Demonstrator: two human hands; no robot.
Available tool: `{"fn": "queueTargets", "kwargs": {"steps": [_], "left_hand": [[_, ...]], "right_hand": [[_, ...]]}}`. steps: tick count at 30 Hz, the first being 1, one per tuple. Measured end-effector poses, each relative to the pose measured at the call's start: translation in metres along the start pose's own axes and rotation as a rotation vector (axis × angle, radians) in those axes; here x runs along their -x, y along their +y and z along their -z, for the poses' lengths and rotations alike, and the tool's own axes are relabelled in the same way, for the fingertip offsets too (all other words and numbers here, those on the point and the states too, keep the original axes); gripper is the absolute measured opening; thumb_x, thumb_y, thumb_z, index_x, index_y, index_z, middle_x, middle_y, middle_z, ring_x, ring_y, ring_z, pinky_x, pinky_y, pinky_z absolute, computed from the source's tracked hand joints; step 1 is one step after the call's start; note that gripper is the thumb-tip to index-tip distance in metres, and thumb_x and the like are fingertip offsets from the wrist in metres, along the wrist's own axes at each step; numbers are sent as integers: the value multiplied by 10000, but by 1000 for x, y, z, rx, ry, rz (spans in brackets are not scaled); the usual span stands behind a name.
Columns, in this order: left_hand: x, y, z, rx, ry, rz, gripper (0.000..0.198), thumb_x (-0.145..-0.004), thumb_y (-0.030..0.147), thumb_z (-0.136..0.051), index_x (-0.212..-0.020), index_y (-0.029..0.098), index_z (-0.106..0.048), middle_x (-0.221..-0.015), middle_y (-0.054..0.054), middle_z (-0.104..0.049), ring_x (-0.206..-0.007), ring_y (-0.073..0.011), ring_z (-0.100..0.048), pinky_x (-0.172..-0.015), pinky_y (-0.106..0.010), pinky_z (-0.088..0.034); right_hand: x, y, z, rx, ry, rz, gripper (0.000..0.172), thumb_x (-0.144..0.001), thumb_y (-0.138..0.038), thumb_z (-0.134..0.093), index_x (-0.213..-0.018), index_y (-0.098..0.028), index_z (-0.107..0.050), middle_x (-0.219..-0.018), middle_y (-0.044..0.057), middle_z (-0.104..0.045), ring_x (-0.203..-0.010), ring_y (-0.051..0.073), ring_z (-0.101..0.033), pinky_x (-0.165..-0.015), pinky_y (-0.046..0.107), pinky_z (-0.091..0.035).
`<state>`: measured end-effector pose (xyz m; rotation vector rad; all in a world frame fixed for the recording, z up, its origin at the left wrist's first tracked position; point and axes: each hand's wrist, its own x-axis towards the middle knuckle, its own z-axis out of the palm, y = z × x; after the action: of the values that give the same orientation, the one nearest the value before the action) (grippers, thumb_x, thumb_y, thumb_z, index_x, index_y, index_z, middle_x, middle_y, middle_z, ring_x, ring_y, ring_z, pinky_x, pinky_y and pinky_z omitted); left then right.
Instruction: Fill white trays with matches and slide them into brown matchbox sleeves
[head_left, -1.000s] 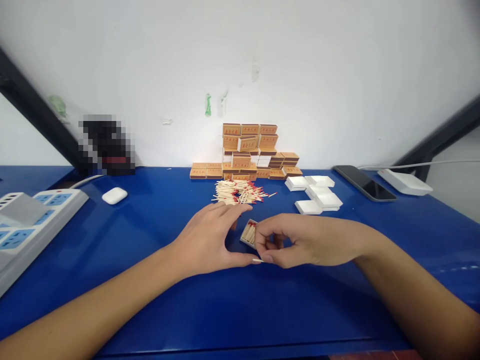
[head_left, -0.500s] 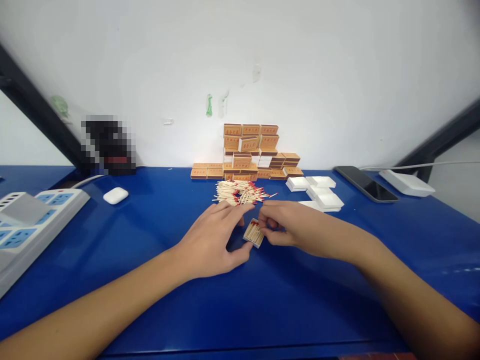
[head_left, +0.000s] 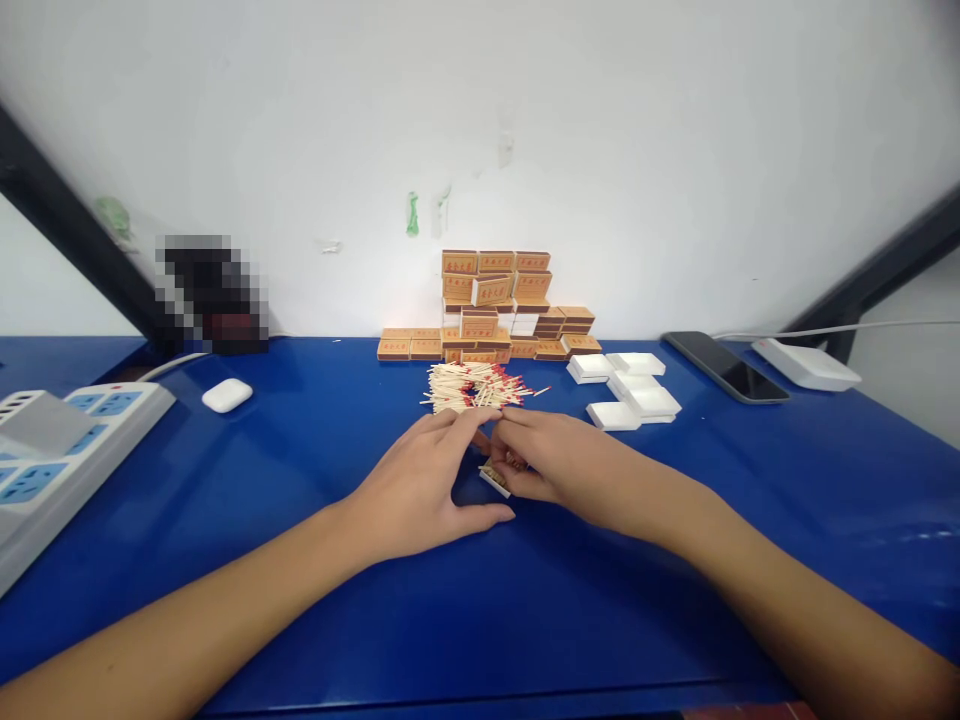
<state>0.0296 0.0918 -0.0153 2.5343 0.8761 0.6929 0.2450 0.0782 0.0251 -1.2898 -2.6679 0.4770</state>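
Note:
A small white matchbox tray (head_left: 494, 479) with red-tipped matches in it lies on the blue table (head_left: 315, 520), mostly covered by my fingers. My left hand (head_left: 424, 485) cups it from the left, with the index finger at the far side and the thumb at the near side. My right hand (head_left: 551, 462) comes from the right, its fingers pinched together on the matches in the tray. Just beyond both hands lies a loose pile of matches (head_left: 472, 385).
Orange matchbox sleeves (head_left: 487, 300) are stacked against the wall. Several empty white trays (head_left: 630, 392) lie right of the pile. A phone (head_left: 724, 366) and a white box (head_left: 806, 363) are at the far right. At the left are a power strip (head_left: 52, 440) and a white earbud case (head_left: 227, 394).
My right hand has moved up and left, from the tray's near side onto the top of it, and now covers most of the matches. My left hand has stayed around the tray.

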Motion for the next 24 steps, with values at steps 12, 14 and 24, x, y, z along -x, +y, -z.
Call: {"fn": "queueTargets", "kwargs": {"steps": [12, 14, 24], "left_hand": [[1, 4, 1, 10, -9, -10, 767, -852, 218, -678, -1549, 254, -361, -1361, -84, -676, -1318, -289, -588, -1164, -529, -464], [1, 3, 1, 4, -8, -6, 762, -867, 287, -718, -1544, 253, -369, -1348, -89, -681, -1313, -300, -589, -1155, -536, -468], [0, -1, -1, -28, -3, -21, 683, -915, 321, -711, -1515, 246, -394, -1282, -82, -691, -1242, -280, -623, -1098, -499, -498]], "right_hand": [[7, 9, 1, 134, 74, 103, 169, -1029, -135, -511, -1088, -154, -668, -1075, 121, -720, -912, 247, -683, -797, 368, -510], [8, 10, 3, 96, 54, 76, 157, -1041, -177, -509, -1034, -169, -665, -1049, 106, -717, -857, 228, -671, -746, 349, -495], [9, 15, 3, -33, 24, 30, 95, -1010, -231, -615, -924, -204, -646, -976, 43, -690, -845, 188, -627, -738, 309, -444]]}}
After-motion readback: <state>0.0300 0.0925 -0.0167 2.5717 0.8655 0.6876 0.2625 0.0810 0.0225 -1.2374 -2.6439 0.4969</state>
